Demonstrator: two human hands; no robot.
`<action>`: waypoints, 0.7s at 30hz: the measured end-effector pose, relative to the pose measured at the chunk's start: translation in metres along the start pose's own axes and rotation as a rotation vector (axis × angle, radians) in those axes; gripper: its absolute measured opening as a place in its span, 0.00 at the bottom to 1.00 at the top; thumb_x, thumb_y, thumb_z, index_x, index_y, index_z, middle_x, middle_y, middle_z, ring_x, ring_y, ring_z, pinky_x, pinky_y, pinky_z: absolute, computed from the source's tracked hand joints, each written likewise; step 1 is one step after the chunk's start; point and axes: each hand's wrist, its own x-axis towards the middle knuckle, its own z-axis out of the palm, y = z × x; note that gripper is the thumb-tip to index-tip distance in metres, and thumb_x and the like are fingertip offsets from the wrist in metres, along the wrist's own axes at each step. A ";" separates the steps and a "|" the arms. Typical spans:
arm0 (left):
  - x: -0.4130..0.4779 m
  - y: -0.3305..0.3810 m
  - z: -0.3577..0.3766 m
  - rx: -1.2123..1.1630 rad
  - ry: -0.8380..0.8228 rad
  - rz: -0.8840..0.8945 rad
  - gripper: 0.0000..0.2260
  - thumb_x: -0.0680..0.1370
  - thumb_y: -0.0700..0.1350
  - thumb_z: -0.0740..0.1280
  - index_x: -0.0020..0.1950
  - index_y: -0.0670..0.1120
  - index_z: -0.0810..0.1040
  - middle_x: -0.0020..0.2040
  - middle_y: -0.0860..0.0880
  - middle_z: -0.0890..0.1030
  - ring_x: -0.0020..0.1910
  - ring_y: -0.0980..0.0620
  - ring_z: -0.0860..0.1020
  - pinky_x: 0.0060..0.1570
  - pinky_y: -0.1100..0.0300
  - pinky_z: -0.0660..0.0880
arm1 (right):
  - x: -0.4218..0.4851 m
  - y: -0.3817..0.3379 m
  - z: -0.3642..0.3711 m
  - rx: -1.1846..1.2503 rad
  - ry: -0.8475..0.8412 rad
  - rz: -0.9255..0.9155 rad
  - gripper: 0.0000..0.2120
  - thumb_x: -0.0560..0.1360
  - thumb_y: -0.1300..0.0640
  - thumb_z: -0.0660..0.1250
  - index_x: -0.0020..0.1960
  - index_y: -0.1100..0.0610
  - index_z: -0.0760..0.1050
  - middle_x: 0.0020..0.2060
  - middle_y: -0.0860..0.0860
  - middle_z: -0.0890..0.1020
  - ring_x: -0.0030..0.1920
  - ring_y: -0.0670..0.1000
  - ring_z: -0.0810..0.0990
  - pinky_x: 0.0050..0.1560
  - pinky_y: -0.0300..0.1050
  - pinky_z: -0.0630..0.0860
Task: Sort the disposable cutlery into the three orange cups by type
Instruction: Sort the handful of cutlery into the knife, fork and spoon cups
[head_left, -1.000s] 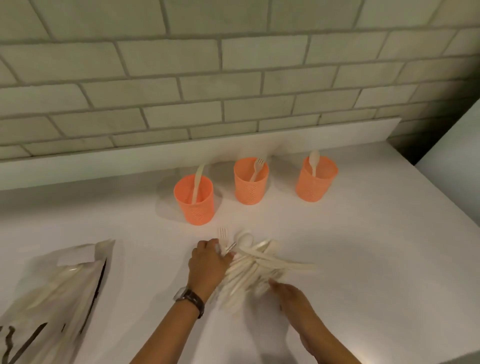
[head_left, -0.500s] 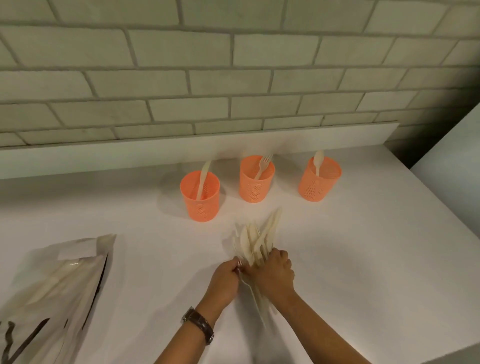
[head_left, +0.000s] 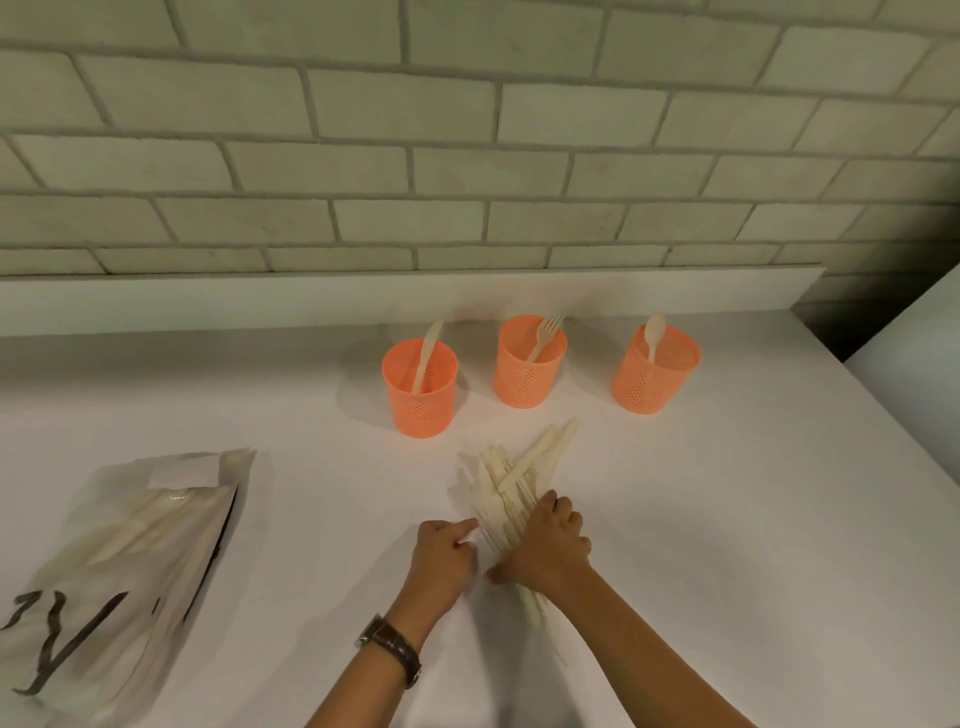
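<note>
Three orange mesh cups stand in a row near the wall: the left cup (head_left: 420, 395) holds a knife, the middle cup (head_left: 530, 366) a fork, the right cup (head_left: 653, 374) a spoon. A bundle of cream disposable cutlery (head_left: 511, 480) lies on the white counter in front of them, fanned toward the cups. My right hand (head_left: 548, 545) lies over the near end of the bundle, fingers curled on it. Just left of the bundle, my left hand (head_left: 441, 556) has its fingertips touching the bundle's edge; whether it grips a piece is unclear.
A crumpled translucent bag (head_left: 119, 561) with more cutlery inside lies at the left of the counter (head_left: 727, 519). A brick wall and a low white ledge (head_left: 260, 301) run behind the cups. The counter's right edge drops off at far right.
The scattered cutlery has been gathered into one bundle. My right hand moved over the bundle's near end; my left hand slid back to the bundle's left side. The view has shifted slightly.
</note>
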 end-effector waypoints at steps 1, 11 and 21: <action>0.001 -0.001 0.000 -0.020 -0.004 -0.008 0.17 0.77 0.34 0.58 0.65 0.42 0.75 0.58 0.44 0.76 0.53 0.50 0.76 0.49 0.72 0.70 | 0.000 0.000 0.001 -0.001 -0.004 -0.001 0.54 0.60 0.42 0.77 0.72 0.60 0.49 0.66 0.55 0.62 0.67 0.57 0.64 0.65 0.52 0.67; -0.003 0.014 -0.006 -0.101 -0.138 -0.097 0.16 0.78 0.38 0.59 0.63 0.48 0.77 0.70 0.44 0.69 0.67 0.46 0.69 0.67 0.59 0.64 | 0.014 0.005 -0.018 0.164 0.040 -0.043 0.31 0.63 0.48 0.75 0.60 0.57 0.67 0.51 0.52 0.72 0.51 0.51 0.73 0.51 0.43 0.75; -0.001 0.044 -0.079 -0.090 -0.070 -0.004 0.19 0.75 0.33 0.55 0.38 0.51 0.81 0.50 0.48 0.81 0.40 0.54 0.72 0.38 0.65 0.68 | -0.006 0.042 -0.025 0.015 -0.011 -0.263 0.12 0.69 0.55 0.68 0.47 0.53 0.66 0.42 0.49 0.74 0.43 0.50 0.74 0.43 0.39 0.73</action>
